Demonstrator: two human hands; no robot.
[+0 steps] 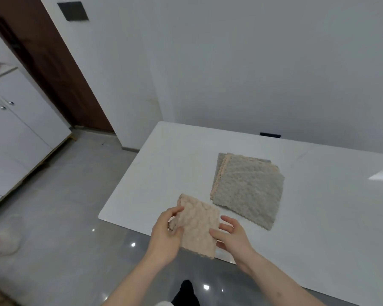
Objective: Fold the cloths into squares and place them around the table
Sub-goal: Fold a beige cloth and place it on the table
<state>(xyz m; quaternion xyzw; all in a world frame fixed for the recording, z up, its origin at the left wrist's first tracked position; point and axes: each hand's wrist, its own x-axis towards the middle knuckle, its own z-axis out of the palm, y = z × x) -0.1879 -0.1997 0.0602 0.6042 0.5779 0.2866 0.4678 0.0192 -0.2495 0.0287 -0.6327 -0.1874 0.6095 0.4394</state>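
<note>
Forearms reach up from the bottom of the frame to a pink cloth (198, 226) held at the near edge of the white worktop (318, 239), low and centre in the frame. It is a textured piece, seemingly already folded at least once, and its lower end hangs past the worktop edge over the grey floor (64, 217).

Risks, as a judgement: the cloth is soft and only gripped at its two sides, so the layers could slide apart or the free lower edge droop, giving a lopsided rectangle rather than a square. Because it sits at the very edge, letting go with either hand too soon could let it slip to the floor. Setting it down carelessly could also nudge the pile of cloths (248, 188), grey on top with a pink edge showing beneath, which lies flat just up and right of the hands, close but apart from the held cloth.

The left hand (166, 230) is curled closed on the cloth's left edge, thumb on top and fingers (175, 230) wrapped under a bunched fold. The right hand (232, 236) is looser: its fingers are half open and spread, the tips resting on and beneath the right edge, steadying rather than pinching hard. How firmly it grips I cannot tell.
</note>
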